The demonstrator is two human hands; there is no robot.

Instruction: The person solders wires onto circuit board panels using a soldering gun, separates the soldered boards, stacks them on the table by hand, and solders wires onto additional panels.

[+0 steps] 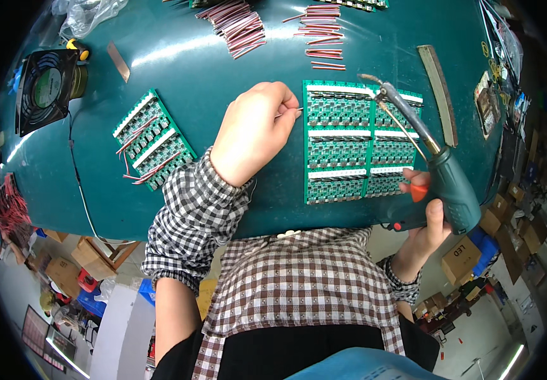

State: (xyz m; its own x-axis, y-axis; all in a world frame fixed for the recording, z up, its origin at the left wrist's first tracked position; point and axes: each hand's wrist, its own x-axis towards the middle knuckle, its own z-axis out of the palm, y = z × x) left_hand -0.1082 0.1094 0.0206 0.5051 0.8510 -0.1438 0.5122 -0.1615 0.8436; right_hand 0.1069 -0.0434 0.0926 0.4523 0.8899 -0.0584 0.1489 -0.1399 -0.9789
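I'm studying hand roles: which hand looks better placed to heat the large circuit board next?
Probably the right hand: it grips the soldering gun, tip near the board; the left hand pinches a thin strand.

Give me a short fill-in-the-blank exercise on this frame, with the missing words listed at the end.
1. The right hand holds a soldering gun whose body is coloured ____.
2. The left hand pinches a thin strand near the large circuit panel, at its ____ edge.
3. The fan has a square frame coloured ____.

Missing words: green; left; black.
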